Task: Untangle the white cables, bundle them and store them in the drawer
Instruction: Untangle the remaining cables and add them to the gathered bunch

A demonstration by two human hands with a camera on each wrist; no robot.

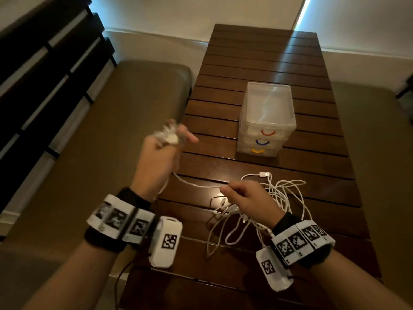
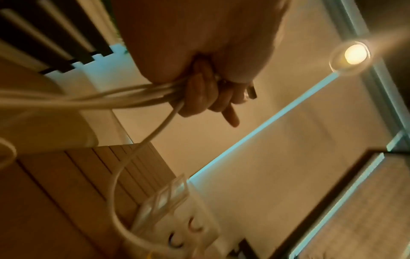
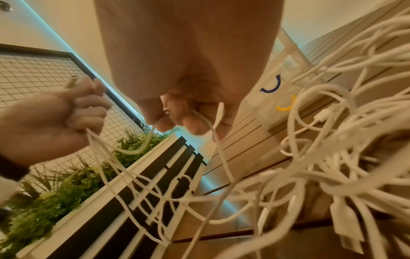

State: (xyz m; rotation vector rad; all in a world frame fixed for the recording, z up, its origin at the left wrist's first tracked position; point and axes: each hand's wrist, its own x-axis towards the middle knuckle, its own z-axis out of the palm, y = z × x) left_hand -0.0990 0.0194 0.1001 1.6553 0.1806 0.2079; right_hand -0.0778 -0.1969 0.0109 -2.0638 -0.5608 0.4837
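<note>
A tangle of white cables (image 1: 274,198) lies on the near part of the dark slatted table (image 1: 257,54). My left hand (image 1: 163,151) is raised beside the table's left edge and grips a bunch of gathered cable loops (image 2: 142,98), with plug ends sticking out above the fist. One strand (image 1: 194,183) runs from it to my right hand (image 1: 243,195), which pinches that cable (image 3: 213,126) just above the tangle (image 3: 332,166). A clear three-drawer box (image 1: 266,119) with red, blue and yellow handles stands mid-table, drawers closed.
A padded olive bench (image 1: 89,142) runs along the table's left side, with a dark slatted panel (image 1: 44,74) beyond it. Another bench (image 1: 380,153) lies to the right. Green plants (image 3: 66,184) stand behind the panel.
</note>
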